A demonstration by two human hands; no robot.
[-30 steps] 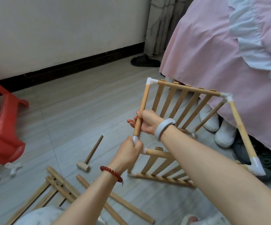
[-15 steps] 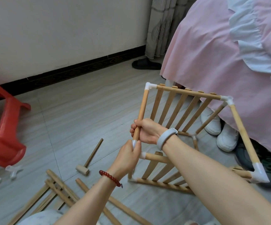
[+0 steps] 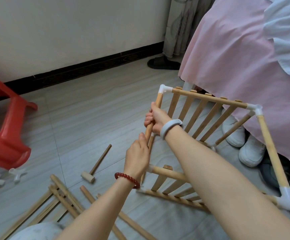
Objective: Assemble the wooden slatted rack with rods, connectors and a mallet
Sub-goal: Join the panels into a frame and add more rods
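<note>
The half-built wooden slatted rack stands on the floor in front of me, its rods joined by white corner connectors. My right hand grips the near-left upright rod around its middle. My left hand holds the lower end of the same rod, just above the white connector on the lower slatted panel; that joint is partly hidden by my fingers. The small wooden mallet lies on the floor to the left.
A loose slatted panel and spare rods lie at the lower left. White connectors sit beside a tipped red plastic stool. A pink bed skirt, white shoes and a black slipper bound the right side.
My right hand has slid a little higher up the upright rod. My left hand stays at the rod's lower end. The rack has barely shifted.
</note>
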